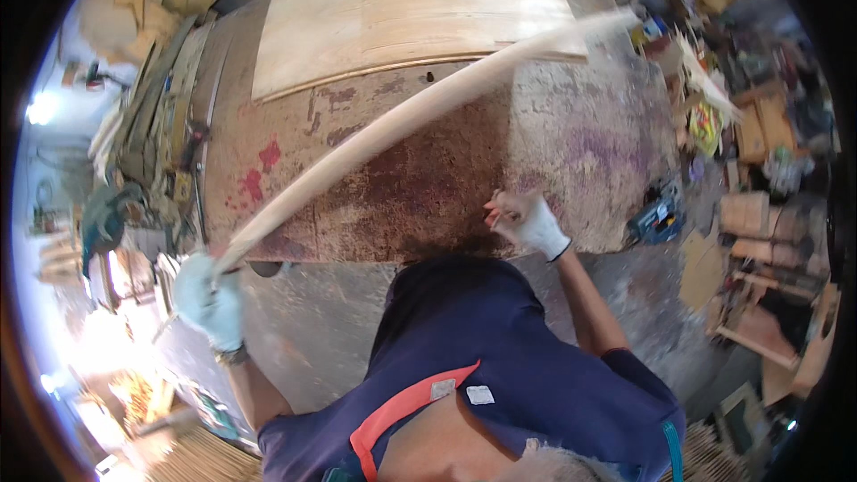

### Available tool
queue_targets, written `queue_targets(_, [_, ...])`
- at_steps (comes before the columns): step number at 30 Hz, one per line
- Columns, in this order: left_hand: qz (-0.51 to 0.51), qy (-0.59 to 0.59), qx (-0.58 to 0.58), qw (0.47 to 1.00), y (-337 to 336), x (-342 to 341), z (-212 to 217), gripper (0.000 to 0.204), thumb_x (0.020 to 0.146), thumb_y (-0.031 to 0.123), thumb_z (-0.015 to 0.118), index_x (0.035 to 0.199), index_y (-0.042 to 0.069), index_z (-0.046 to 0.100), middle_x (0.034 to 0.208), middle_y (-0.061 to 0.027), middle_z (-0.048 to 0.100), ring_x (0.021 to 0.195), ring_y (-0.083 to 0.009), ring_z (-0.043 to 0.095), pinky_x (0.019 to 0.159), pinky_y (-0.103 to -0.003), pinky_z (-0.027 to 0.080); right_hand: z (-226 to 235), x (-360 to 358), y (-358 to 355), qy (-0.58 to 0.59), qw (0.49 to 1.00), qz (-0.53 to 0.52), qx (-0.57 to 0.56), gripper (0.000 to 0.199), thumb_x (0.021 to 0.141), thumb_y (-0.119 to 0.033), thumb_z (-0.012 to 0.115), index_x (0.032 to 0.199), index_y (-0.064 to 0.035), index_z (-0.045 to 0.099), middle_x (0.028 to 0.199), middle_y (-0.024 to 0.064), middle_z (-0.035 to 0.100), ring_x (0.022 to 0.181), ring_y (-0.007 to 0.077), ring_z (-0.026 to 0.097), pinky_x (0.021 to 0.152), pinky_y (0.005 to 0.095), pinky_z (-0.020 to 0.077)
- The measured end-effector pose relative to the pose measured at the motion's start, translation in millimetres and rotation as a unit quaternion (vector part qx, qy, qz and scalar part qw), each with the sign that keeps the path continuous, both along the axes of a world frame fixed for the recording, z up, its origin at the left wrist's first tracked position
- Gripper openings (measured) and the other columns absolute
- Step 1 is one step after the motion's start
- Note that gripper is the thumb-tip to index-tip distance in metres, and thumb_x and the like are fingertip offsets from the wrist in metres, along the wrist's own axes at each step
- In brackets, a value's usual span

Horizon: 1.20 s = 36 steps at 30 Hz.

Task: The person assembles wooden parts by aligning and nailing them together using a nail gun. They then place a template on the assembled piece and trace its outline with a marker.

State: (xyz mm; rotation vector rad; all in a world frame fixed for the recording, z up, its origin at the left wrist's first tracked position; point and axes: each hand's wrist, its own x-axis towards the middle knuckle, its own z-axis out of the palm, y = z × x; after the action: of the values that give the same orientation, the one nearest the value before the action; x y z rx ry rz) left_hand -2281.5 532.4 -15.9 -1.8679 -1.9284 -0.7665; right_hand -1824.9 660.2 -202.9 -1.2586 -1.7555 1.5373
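My left hand [207,299], in a pale glove, grips the near end of a long thin wooden strip [402,120]. The strip runs diagonally up and to the right across the worktable [420,205], and its far end is motion-blurred near the table's far right corner. My right hand [529,221], in a white glove, rests with curled fingers at the table's front edge and holds nothing that I can see. A pale plywood sheet [402,18] lies flat on the far half of the table, under the strip's far part.
The tabletop is worn brown, stained and dusted with sawdust. A blue power tool [659,219] sits beside its right edge. Wood offcuts and boxes [759,214] crowd the right side. Stacked boards [165,107] lean at the left.
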Motion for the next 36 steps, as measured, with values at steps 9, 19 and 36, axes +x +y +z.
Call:
queue_targets(9, [0.026, -0.220, -0.056, 0.974, 62, -111, 50, 0.012, 0.094, 0.004, 0.067, 0.103, -0.003, 0.071, 0.084, 0.0001, 0.069, 0.077, -0.0078, 0.059, 0.071, -0.023, 0.047, -39, 58, -3, -0.069, 0.978, -0.191, 0.047, 0.028, 0.095, -0.029, 0.068, 0.099, -0.0008, 0.068, 0.073, 0.0121, 0.060, 0.068, 0.0148, 0.056, 0.066, 0.0331, 0.0480])
queue_targets(19, [0.166, 0.052, -0.144, 0.974, 131, -119, 56, 0.050, 0.103, 0.042, 0.053, 0.132, 0.003, 0.063, 0.112, -0.0205, 0.072, 0.098, -0.0376, 0.067, 0.089, -0.044, 0.050, -62, 53, 10, -0.064, 0.985, -0.157, 0.028, 0.029, 0.089, -0.034, 0.062, 0.100, -0.0076, 0.069, 0.085, 0.0201, 0.070, 0.084, 0.0411, 0.068, 0.075, 0.0483, 0.0514])
queue_targets(36, [0.141, -0.084, 0.024, 0.986, 123, -105, 37, 0.046, 0.107, 0.034, 0.051, 0.119, -0.007, 0.066, 0.115, -0.0177, 0.072, 0.102, -0.0278, 0.066, 0.094, -0.040, 0.049, -187, 81, 212, -0.109, 0.953, -0.282, 0.015, 0.040, 0.091, -0.024, 0.059, 0.127, -0.0055, 0.064, 0.121, 0.0236, 0.069, 0.113, 0.0419, 0.066, 0.097, 0.0478, 0.0527])
